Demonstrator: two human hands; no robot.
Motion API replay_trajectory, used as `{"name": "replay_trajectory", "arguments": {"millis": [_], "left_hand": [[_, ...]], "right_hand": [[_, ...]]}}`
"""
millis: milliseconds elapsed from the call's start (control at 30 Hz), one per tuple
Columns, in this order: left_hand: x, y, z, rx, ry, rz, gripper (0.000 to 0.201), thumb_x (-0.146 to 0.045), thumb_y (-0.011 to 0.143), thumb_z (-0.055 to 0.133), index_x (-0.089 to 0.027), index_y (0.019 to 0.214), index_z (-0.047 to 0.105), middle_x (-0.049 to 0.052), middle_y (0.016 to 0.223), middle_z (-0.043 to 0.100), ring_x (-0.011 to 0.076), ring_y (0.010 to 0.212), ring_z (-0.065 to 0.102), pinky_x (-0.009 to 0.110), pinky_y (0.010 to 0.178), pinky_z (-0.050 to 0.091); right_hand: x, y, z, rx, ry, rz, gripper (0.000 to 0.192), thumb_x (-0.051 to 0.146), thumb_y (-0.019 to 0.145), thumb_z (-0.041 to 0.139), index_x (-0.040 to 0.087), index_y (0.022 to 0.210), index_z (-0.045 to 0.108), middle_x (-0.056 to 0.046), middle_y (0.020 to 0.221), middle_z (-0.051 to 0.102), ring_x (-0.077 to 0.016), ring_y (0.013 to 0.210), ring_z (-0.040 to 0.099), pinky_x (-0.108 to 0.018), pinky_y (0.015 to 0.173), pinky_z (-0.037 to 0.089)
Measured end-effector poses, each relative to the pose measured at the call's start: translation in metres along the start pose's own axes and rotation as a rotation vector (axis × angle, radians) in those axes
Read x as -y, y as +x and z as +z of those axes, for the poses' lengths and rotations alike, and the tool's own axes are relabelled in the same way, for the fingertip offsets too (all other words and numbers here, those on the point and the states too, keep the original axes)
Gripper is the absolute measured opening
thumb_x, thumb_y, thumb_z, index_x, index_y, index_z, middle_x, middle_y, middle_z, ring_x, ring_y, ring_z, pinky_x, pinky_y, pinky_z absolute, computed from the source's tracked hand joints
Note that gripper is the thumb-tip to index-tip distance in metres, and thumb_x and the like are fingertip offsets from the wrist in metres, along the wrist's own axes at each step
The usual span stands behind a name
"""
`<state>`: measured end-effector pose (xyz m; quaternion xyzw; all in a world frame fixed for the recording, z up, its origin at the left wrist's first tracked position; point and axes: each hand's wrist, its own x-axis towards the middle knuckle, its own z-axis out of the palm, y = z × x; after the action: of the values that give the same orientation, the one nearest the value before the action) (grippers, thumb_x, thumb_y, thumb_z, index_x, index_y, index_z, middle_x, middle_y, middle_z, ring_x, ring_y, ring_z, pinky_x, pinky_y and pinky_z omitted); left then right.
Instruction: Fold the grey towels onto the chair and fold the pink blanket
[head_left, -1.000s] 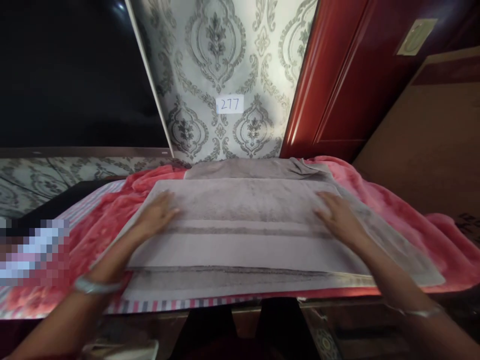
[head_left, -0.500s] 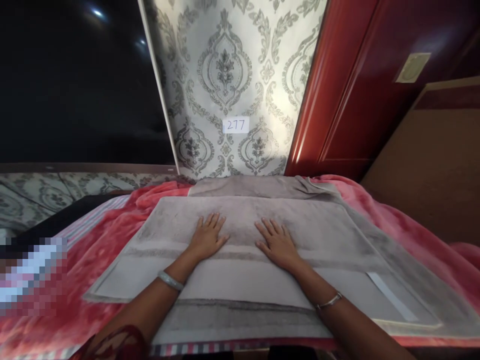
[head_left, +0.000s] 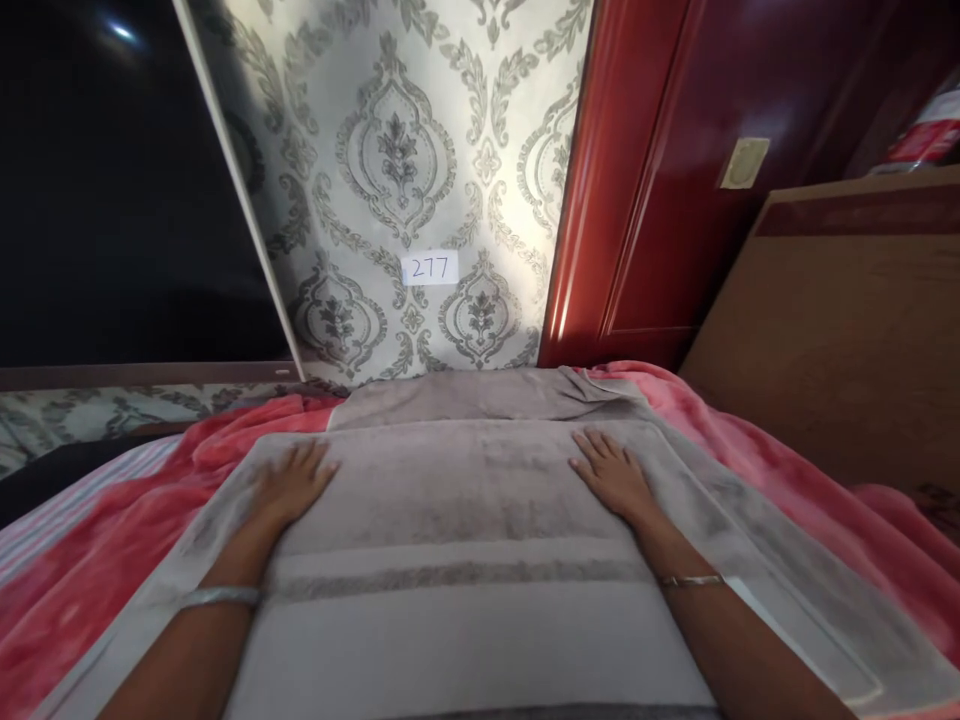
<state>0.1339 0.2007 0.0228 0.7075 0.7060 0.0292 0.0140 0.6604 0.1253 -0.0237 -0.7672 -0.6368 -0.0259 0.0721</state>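
A grey towel with a darker band across it lies spread out flat in front of me. My left hand rests palm down near its left edge, fingers stretched out. On the right part of the same towel, my right hand lies flat with its fingers spread. Neither hand holds anything. Beyond the towel's far edge lies another grey cloth, creased at its right end. Part of a white strip shows beside my right forearm.
A pink fuzzy blanket lies under the towels on both sides. At the back left stands a dark TV screen. A paper label marked 277 is on the patterned wall. A large cardboard box stands at right.
My hands have slid apart across the towel, the left one to the left and the right one to the right. The head view has shifted right and closer.
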Motion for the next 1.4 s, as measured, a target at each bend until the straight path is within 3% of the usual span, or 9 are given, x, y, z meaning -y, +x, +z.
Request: {"name": "replay_trajectory", "arguments": {"millis": [167,267,467,700,833,1000,1100,1233,1400], "left_hand": [[0.034,0.006,0.001,-0.043,-0.061,-0.218,0.079,-0.062,0.095,0.025,-0.019,0.16,0.034,0.012,0.17,0.019,0.0446,0.155,0.016,0.077,0.118,0.014],[0.041,0.007,0.001,-0.038,-0.105,-0.266,0.081,-0.065,0.094,0.025,-0.019,0.161,0.033,0.011,0.171,0.016,0.0467,0.154,0.017,0.077,0.117,0.016],[0.029,0.001,-0.003,-0.011,-0.081,-0.299,0.077,-0.061,0.098,0.019,-0.019,0.163,0.028,0.007,0.172,0.012,0.043,0.155,0.018,0.073,0.12,0.018],[0.022,-0.015,-0.01,-0.098,-0.026,-0.286,0.071,-0.053,0.1,0.019,-0.017,0.159,0.037,0.011,0.17,0.024,0.0415,0.154,0.023,0.072,0.119,0.019],[-0.008,-0.011,-0.014,-0.161,0.025,-0.165,0.068,-0.05,0.1,0.027,-0.013,0.155,0.043,0.019,0.166,0.031,0.0392,0.154,0.025,0.071,0.119,0.019],[-0.109,0.002,-0.001,-0.053,-0.022,0.465,0.067,-0.05,0.099,0.042,-0.021,0.16,0.035,0.014,0.168,0.026,0.0339,0.156,0.022,0.063,0.124,0.016],[-0.15,0.003,0.019,-0.035,-0.038,0.643,0.064,-0.05,0.101,0.043,-0.027,0.16,0.035,0.01,0.168,0.027,0.0322,0.156,0.021,0.063,0.125,0.014],[-0.157,0.001,0.036,-0.065,-0.04,0.636,0.061,-0.051,0.103,0.039,-0.027,0.159,0.036,0.007,0.169,0.027,0.0303,0.157,0.021,0.06,0.125,0.016],[-0.147,0.008,0.029,-0.056,-0.033,0.543,0.064,-0.054,0.101,0.038,-0.026,0.159,0.037,0.009,0.168,0.028,0.0312,0.156,0.022,0.059,0.125,0.017]], "right_hand": [[-0.053,0.004,0.011,-0.037,0.04,0.288,0.065,0.057,0.102,0.026,0.029,0.158,0.041,-0.007,0.167,0.03,-0.0358,0.152,0.028,-0.066,0.117,0.027],[-0.073,0.007,0.013,-0.037,0.085,0.351,0.068,0.062,0.1,0.025,0.031,0.157,0.042,-0.007,0.168,0.029,-0.0383,0.15,0.031,-0.069,0.114,0.029],[-0.067,0.005,0.01,0.01,0.09,0.384,0.069,0.062,0.1,0.022,0.032,0.16,0.036,-0.003,0.169,0.025,-0.0349,0.153,0.026,-0.065,0.118,0.028],[-0.055,-0.004,-0.001,0.001,0.058,0.394,0.067,0.057,0.102,0.018,0.028,0.161,0.034,-0.006,0.17,0.024,-0.0358,0.153,0.025,-0.065,0.118,0.026],[-0.007,-0.001,-0.018,-0.024,-0.028,0.323,0.062,0.047,0.104,0.022,0.024,0.159,0.039,-0.012,0.168,0.026,-0.0374,0.154,0.02,-0.069,0.116,0.025],[0.116,0.01,-0.024,0.028,0.045,-0.281,0.058,0.04,0.105,0.032,0.029,0.162,0.032,-0.007,0.17,0.021,-0.0306,0.156,0.017,-0.059,0.121,0.023],[0.162,0.014,-0.011,0.089,0.113,-0.451,0.058,0.045,0.105,0.033,0.031,0.162,0.03,-0.004,0.171,0.019,-0.0284,0.157,0.014,-0.059,0.123,0.016],[0.169,0.016,0.002,0.11,0.154,-0.434,0.059,0.051,0.105,0.032,0.032,0.162,0.032,-0.001,0.17,0.02,-0.0271,0.157,0.013,-0.056,0.125,0.014],[0.134,0.024,-0.006,0.133,0.096,-0.354,0.063,0.056,0.105,0.03,0.03,0.162,0.031,-0.003,0.17,0.02,-0.0272,0.157,0.016,-0.052,0.125,0.016]]}}
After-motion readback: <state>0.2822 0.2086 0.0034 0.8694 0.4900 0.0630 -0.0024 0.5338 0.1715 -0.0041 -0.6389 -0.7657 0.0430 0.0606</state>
